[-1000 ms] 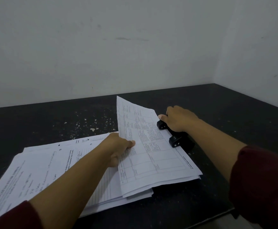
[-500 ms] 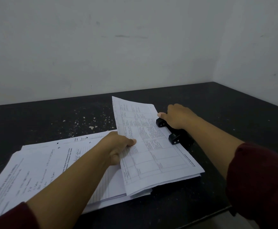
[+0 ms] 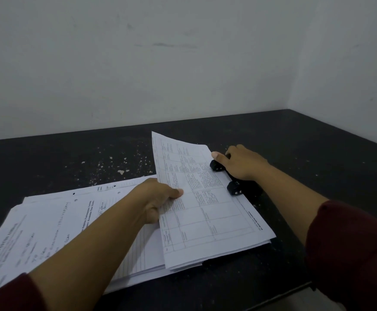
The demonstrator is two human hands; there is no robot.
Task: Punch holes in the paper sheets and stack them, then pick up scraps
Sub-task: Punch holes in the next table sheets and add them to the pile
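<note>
A printed sheet with a table lies across the middle of the black table, its right edge tucked into a black hole punch. My left hand pinches the sheet's left edge, thumb on top, and that edge is lifted. My right hand rests palm down on the punch, fingers spread over it. To the left lies a stack of punched sheets with small holes along its far edge. Small white paper scraps speckle the table beyond the stack.
White walls close the table in at the back and right, meeting in a corner at the far right. The table's front edge runs diagonally at the lower right. More sheets lie beneath the held sheet.
The sheet's far corner has dipped slightly and my left hand has shifted a little. My right hand stays on the punch.
</note>
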